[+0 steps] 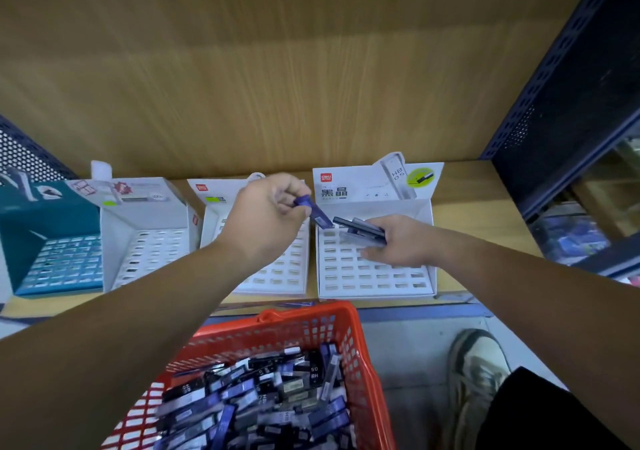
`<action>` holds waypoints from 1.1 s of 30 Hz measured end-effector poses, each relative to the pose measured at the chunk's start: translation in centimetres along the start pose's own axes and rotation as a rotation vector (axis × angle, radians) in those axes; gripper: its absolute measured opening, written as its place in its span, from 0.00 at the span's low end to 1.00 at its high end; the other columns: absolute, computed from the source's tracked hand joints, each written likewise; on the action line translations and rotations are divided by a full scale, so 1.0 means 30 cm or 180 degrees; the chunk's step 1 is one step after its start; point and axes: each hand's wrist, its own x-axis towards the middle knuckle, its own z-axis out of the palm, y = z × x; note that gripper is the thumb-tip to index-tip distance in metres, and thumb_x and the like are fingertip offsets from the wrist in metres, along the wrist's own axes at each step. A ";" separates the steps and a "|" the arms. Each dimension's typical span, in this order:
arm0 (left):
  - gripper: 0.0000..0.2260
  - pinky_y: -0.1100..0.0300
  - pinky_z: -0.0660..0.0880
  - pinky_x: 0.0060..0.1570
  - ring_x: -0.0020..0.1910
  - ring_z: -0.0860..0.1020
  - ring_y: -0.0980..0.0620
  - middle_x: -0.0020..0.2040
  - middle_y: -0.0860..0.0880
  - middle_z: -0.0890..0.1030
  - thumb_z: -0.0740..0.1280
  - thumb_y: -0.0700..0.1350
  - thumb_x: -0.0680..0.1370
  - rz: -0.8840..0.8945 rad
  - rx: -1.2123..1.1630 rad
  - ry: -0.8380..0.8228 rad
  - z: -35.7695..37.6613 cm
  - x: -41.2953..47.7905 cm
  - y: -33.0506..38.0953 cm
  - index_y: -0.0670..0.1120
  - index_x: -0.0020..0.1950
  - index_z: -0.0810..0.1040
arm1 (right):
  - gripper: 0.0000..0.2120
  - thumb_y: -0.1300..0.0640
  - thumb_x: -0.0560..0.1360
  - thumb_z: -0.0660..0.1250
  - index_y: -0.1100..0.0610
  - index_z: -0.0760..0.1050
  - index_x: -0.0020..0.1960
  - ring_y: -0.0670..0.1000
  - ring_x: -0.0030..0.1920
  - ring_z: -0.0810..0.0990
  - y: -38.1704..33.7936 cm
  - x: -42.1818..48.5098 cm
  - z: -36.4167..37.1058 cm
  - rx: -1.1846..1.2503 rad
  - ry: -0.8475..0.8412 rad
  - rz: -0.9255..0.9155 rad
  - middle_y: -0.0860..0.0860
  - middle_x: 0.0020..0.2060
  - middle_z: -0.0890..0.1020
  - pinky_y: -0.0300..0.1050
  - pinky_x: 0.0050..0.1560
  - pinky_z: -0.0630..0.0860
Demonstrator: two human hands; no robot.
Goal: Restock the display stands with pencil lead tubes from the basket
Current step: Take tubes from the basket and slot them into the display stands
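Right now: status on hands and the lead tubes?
Left hand pinches one blue tube. Right hand holds a bundle of tubes over the rightmost stand, visible slots empty. Basket well stocked; nothing blocking.

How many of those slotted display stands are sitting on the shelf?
4: a teal stand at far left, a white stand beside it, a third stand behind the left hand, and the HB 0.5 stand under the right hand. More may lie outside the view.
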 end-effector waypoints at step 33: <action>0.02 0.49 0.76 0.43 0.39 0.76 0.48 0.38 0.49 0.81 0.70 0.42 0.79 0.1267 0.1889 -0.0480 0.079 0.108 -0.055 0.45 0.49 0.82 | 0.10 0.48 0.79 0.70 0.49 0.75 0.57 0.49 0.21 0.67 -0.007 -0.017 -0.014 0.0786 -0.0008 0.0348 0.55 0.35 0.75 0.40 0.24 0.65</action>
